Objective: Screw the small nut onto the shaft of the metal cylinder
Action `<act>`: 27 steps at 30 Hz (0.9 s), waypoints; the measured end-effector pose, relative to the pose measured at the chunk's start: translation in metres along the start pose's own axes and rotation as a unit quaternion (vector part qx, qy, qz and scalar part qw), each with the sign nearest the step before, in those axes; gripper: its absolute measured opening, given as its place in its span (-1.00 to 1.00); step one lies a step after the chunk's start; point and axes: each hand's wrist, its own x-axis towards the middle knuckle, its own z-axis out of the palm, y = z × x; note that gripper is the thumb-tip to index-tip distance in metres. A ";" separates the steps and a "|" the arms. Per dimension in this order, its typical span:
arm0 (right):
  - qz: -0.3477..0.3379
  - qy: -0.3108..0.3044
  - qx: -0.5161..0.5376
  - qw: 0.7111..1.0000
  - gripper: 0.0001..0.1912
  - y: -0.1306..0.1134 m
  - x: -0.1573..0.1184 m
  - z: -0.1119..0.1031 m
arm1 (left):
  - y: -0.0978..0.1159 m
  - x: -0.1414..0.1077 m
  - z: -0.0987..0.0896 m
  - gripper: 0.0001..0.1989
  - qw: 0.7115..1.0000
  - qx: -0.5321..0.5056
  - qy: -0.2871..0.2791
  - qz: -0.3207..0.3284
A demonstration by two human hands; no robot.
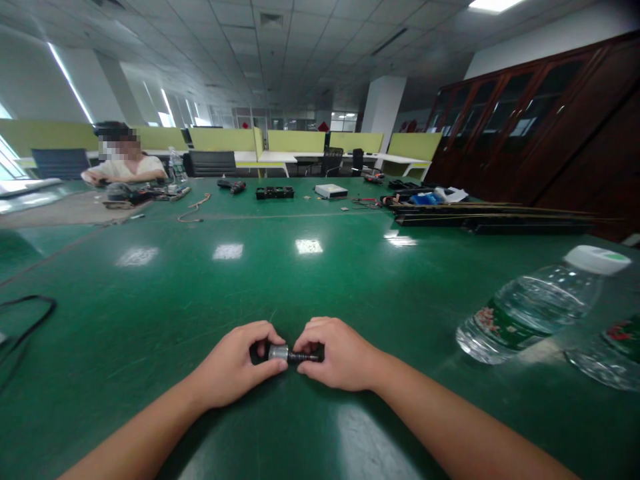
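A small metal part, with a silver cylinder (279,353) at its left and a dark threaded or ribbed rod (303,357) at its right, lies level just over the green table (240,280). My left hand (239,365) pinches the silver cylinder between thumb and fingers. On the other side, my right hand (337,354) has its thumb and fingers closed around the dark rod. Both hands are close together near the table's front edge. The outer ends of the part are partly hidden by my fingers.
Two water bottles, one nearer (530,310), stand at the right. A black cable (37,320) lies at the left. Across the table are a drill (231,187), a black block (275,193), a white box (331,191) and long dark bars (450,217). A person (125,160) sits far left.
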 end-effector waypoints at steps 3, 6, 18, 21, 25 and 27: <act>-0.002 0.000 0.003 1.000 -0.84 0.001 0.001 0.000 | 0.000 0.000 0.000 -0.87 1.000 0.002 -0.003 0.003; -0.005 -0.003 0.005 1.000 -0.84 0.001 0.001 -0.001 | 0.000 0.000 0.000 -0.86 1.000 0.007 -0.003 0.006; -0.005 -0.016 -0.002 1.000 -0.82 -0.005 0.000 -0.008 | -0.001 0.001 0.000 -0.86 1.000 0.010 -0.004 0.008; -0.008 -0.015 -0.003 1.000 -0.82 -0.005 0.000 -0.009 | -0.001 0.001 0.000 -0.86 1.000 0.009 -0.006 0.007; -0.006 -0.015 -0.004 1.000 -0.82 -0.004 0.000 -0.009 | -0.001 0.001 0.000 -0.86 1.000 0.007 -0.005 0.007; -0.003 -0.016 -0.006 1.000 -0.83 -0.004 -0.001 -0.010 | -0.001 0.001 0.000 -0.86 1.000 0.007 -0.005 0.006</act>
